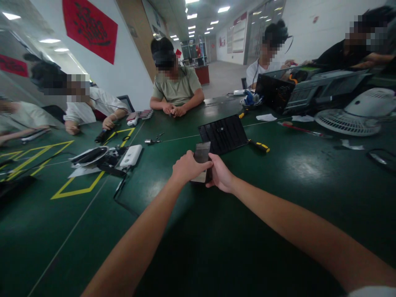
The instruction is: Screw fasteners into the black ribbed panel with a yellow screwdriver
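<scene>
Left hand (188, 167) and right hand (221, 174) clamp 1 small dark block (201, 153) between them; black panel (222, 134) lies just beyond, screwdriver (259, 145) idle at its right, so work looks midway.

My left hand (188, 167) and right hand (220, 173) flank a slab (201, 153) mid-frame; a panel (223, 134) lies just above it, a screwdriver (259, 145) right of that.

dark green tabletop (278, 231) w/ yellow tape lines (77, 190); black ribbed panel (223, 134); yellow-black screwdriver (259, 145); white box (131, 155); red wall banner (90, 28).
</scene>
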The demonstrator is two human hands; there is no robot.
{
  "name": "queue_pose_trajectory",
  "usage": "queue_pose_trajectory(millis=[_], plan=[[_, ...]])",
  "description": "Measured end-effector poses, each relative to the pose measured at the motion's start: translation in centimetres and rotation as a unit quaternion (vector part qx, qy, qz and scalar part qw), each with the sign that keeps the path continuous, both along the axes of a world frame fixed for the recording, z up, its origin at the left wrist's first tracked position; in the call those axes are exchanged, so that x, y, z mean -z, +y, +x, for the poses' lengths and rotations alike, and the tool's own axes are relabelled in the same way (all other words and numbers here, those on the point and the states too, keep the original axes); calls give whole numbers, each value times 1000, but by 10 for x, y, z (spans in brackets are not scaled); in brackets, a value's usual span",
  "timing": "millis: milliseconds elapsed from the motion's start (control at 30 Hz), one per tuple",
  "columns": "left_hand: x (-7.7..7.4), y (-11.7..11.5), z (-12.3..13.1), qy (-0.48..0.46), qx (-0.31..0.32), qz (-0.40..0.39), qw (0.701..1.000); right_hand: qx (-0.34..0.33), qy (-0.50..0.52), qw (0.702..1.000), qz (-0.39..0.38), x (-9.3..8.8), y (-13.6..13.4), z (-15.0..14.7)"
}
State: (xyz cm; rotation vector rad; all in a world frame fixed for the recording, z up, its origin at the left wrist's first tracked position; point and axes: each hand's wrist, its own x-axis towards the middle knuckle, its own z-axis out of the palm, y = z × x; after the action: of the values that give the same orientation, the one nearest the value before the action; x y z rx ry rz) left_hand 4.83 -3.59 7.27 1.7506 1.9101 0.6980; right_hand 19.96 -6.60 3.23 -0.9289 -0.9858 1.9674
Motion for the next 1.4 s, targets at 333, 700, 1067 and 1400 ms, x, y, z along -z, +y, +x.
queue_pose_trajectory(millis=[333,700,1067,1400], plan=[[-3,-9,-37,-382,-1,-162,910,-55,-25,998,14,-6,9,26],[16,-9,-47,-411,13,-114,904,-19,16,1000,-2,-5,-3,13],[28,-14,-49,-427,61,-32,902,31,-94,995,27,12,-3,6],[24,-18,-45,-433,10,-64,899,20,-79,996,-29,-10,-11,12]])
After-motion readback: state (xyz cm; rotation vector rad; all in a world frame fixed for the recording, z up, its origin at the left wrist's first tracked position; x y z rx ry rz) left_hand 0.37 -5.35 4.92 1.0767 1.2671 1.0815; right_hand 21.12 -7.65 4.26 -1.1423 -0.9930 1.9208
